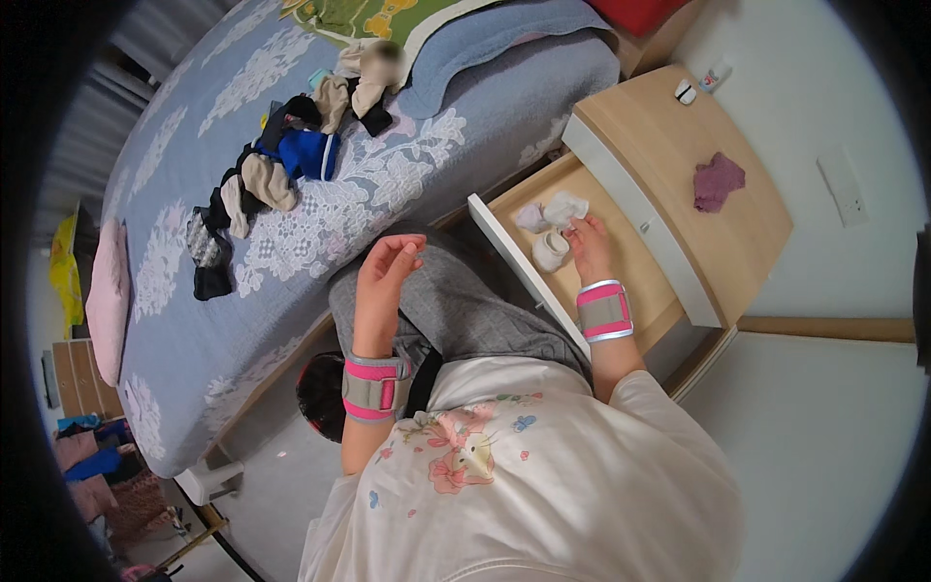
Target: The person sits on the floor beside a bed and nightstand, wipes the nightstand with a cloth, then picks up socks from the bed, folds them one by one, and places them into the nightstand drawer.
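My right hand [590, 246] reaches into a pulled-out wooden drawer [640, 284]. Its thumb and fingertips pinch the edge of a white sock [564, 208]. Beside that lie a rolled pale lilac sock [531, 217] and a rolled cream sock [550, 252], both resting on the drawer's bottom. Over my grey-trousered lap is my left hand [387, 265], fingers drawn together near the thumb, with nothing visible in them. Each wrist wears a pink and grey strap.
Loose socks and folded cloths [265, 182] are strewn along the blue floral bedspread [305, 240]. On the wooden cabinet top [698, 138] lie a mauve cloth [718, 182] and a small white object [685, 92]. The drawer's white front [524, 269] stands close to my knee.
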Available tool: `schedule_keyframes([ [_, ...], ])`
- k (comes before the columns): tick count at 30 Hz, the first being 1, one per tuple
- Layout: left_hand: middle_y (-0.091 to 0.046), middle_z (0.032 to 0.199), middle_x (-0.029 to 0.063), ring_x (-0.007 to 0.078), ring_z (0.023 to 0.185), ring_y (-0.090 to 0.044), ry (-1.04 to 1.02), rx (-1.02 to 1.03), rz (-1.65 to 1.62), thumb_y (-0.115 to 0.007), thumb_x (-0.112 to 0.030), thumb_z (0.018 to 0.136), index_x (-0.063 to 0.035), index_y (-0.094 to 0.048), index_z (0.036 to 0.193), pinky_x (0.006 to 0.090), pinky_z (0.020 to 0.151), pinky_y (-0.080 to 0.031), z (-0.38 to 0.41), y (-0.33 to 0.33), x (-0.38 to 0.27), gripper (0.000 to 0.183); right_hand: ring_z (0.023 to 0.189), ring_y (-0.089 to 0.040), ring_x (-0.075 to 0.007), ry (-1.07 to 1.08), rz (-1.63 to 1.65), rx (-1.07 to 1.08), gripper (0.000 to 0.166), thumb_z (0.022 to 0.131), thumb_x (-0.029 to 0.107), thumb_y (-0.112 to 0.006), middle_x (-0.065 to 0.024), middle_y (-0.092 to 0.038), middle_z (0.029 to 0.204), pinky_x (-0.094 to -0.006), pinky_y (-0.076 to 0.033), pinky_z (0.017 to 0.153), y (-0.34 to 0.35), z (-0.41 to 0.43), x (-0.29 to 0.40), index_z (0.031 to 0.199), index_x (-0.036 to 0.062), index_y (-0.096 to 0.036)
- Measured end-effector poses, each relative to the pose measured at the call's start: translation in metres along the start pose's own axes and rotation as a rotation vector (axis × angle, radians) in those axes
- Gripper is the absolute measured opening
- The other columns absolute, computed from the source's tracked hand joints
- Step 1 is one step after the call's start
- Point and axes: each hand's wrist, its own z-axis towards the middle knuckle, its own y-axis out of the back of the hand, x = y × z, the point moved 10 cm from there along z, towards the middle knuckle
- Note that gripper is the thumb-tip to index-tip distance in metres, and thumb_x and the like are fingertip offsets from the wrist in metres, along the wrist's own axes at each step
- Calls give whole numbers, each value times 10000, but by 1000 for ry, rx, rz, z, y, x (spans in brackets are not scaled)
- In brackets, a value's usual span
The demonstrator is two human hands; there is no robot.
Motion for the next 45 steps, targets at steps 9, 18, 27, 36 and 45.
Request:
schedule_keyframes([
  [9,-610,1005,32,110,944,-543,-28,-23,-37,-533,-178,902,-45,-591,970,258,822,-423,-3,16,4,160,987,-522,-171,-19,-205,28,349,853,78,-524,-92,-532,1142,-303,-455,782,-41,-9,-1,1194,16,-477],
  [18,-629,922,42,107,871,-575,-45,-87,-167,-533,-142,900,-18,-582,954,234,767,-433,-13,48,11,144,929,-570,-148,142,-470,742,237,873,62,-487,-92,-616,1048,-248,-455,756,-280,-81,-18,1095,21,-557],
  [27,-614,914,43,110,858,-565,-72,-264,-236,-532,-153,902,-13,-572,948,243,776,-433,-32,112,15,152,1153,-386,-378,1152,-993,1241,249,736,116,-601,-130,-409,1340,-420,-348,969,-458,-208,-92,961,183,-683],
  [36,-601,1026,87,156,977,-572,-91,-426,-351,-485,-193,928,-8,-543,1049,274,830,-437,-40,158,24,228,1049,-500,-257,1035,-833,1032,297,803,92,-594,-137,-492,1256,-346,-409,882,-455,-189,-112,1089,15,-577],
  [45,-507,1220,29,137,1105,-485,-170,-253,-798,-489,-286,931,-67,-421,1264,311,911,-383,-9,118,20,405,1020,-531,-219,-534,86,941,286,844,38,-565,-118,-556,1091,-350,-427,883,-352,-197,-90,1122,2,-507],
])
